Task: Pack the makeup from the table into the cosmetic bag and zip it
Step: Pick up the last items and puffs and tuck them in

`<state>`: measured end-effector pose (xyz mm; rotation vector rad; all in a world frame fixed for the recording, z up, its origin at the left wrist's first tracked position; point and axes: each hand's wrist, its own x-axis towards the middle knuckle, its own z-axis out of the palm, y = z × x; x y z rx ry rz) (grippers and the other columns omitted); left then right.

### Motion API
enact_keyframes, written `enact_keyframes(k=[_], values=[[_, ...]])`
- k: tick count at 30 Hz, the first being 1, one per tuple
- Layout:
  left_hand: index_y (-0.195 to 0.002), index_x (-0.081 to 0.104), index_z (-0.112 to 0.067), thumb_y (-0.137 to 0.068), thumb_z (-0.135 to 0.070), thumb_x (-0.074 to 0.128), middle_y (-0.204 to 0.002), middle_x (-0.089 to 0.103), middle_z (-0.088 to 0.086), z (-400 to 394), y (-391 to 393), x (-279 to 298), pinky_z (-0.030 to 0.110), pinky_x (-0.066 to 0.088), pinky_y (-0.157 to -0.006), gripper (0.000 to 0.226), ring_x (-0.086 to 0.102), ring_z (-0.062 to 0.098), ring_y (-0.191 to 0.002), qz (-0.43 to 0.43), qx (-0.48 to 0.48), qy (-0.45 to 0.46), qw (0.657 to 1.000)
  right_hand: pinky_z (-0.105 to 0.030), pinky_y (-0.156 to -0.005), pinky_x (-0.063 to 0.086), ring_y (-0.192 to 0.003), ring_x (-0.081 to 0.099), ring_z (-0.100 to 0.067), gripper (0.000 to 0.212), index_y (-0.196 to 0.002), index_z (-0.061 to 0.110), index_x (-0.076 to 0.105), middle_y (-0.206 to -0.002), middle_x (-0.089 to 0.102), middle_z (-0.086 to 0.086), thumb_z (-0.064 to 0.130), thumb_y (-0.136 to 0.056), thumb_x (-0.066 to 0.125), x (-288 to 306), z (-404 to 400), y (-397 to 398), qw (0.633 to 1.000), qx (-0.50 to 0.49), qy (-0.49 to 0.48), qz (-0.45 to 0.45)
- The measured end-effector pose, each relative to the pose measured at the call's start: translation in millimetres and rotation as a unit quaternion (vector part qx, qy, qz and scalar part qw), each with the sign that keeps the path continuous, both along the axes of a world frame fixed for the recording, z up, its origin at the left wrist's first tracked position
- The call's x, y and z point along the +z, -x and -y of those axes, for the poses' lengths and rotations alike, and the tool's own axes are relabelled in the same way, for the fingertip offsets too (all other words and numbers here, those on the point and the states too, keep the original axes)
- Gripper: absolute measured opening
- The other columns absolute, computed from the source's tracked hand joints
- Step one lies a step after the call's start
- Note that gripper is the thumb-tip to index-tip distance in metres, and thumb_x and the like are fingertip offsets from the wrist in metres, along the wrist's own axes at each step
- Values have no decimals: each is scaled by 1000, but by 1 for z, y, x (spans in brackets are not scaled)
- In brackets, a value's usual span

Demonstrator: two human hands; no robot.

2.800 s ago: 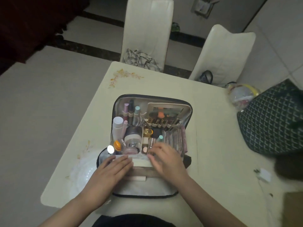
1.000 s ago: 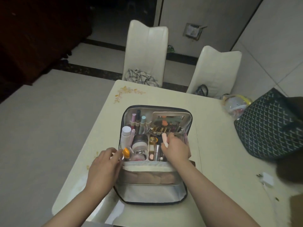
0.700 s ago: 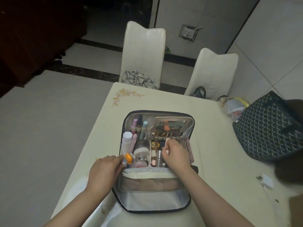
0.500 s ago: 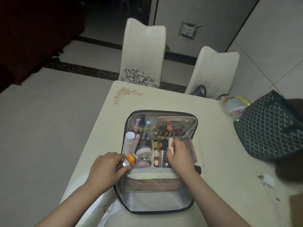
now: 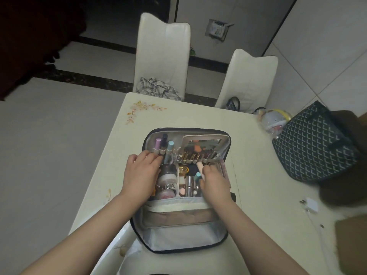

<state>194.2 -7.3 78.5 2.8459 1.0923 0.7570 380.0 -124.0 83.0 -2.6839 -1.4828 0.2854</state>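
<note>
The cosmetic bag (image 5: pixel 184 237) lies open on the cream table (image 5: pixel 258 155), its lid flap toward me and its compartments full of makeup. My left hand (image 5: pixel 141 173) lies over the left compartment, fingers spread across the bottles and jars there; the white bottle and the orange-capped item are hidden under it. My right hand (image 5: pixel 213 181) is in the right compartment and grips a pale pink tube (image 5: pixel 200 167), held upright. Pastel pens (image 5: pixel 164 147) stand in the back pocket beside a mirror panel (image 5: pixel 202 140). A round jar (image 5: pixel 167 177) sits between my hands.
Two white chairs (image 5: pixel 162 52) stand beyond the table, one with a checked cloth (image 5: pixel 156 89). A dark patterned tote (image 5: pixel 313 143) and a clear pouch (image 5: pixel 275 120) sit at the right edge. A white charger (image 5: pixel 311 205) lies near the right front.
My left hand has moved from the bag's left rim into the left compartment, covering the bottles. My right hand still holds the pink tube in the right compartment.
</note>
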Motion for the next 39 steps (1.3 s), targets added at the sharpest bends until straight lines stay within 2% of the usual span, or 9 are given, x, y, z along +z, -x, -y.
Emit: enact_keyframes(k=[9,12,16,20,24,27,30,33,39], values=[[-78,64,-21,-69,-12,78,-74,63,-7,1,-6,12,30,18,-65,19,58,22,-80,21,11,84,996,-30,-72,43,-99,58,-26,31,-118,8,51,-116,55,-10,23,-92,51,2,8,-6,998,-21,-4,-50],[-85,64,-24,-78,-15,74,-81,65,-10,6,-2,24,27,22,-68,14,59,18,-71,93,12,125,988,-25,-65,38,-89,58,-21,23,-105,12,59,-101,60,-5,29,-91,52,8,15,-8,993,-27,-94,-67],[-91,66,-21,-85,-19,68,-90,64,-10,17,-5,59,28,41,-70,7,59,13,-73,194,-19,158,968,-14,-74,44,-80,58,0,24,-106,28,64,-96,63,11,36,-83,66,28,15,9,939,-38,-239,-243],[-89,65,-20,-85,-17,67,-87,63,-15,39,-21,75,14,45,-68,5,61,-2,-74,284,-47,257,922,-9,-73,41,-88,56,-3,37,-120,30,60,-110,58,15,27,-84,68,27,12,31,921,52,-264,-281],[-88,66,-24,-85,-15,67,-81,68,-12,43,-32,55,23,53,-71,10,65,-1,-73,315,10,417,853,-16,-72,43,-84,55,-2,18,-106,22,69,-97,64,9,20,-90,61,19,15,10,942,33,-288,-170],[-86,68,-30,-87,-15,64,-76,67,-17,45,-25,32,20,48,-63,15,62,2,-69,250,41,387,887,-23,-73,44,-93,56,-12,17,-105,18,68,-102,63,5,19,-89,62,19,11,-12,964,75,-247,-66],[-92,72,-26,-87,-17,64,-87,69,-16,47,-10,14,26,49,-67,13,65,11,-79,169,57,313,933,-28,-73,45,-96,56,-17,22,-112,18,65,-106,61,3,22,-92,57,17,0,-23,981,50,-171,-72],[-89,71,-24,-87,-21,58,-90,70,-11,42,9,0,26,51,-61,14,66,17,-79,100,-5,212,972,-29,-72,43,-96,57,-19,24,-116,18,63,-109,61,2,23,-94,52,7,-7,-23,990,22,-124,-69],[-91,71,-24,-85,-32,41,-106,65,-12,45,42,-17,19,49,-60,32,64,11,-85,51,-49,144,987,-27,-62,36,-87,59,-22,19,-105,11,66,-100,66,-5,16,-94,50,-4,-12,-23,993,8,-113,-32]])
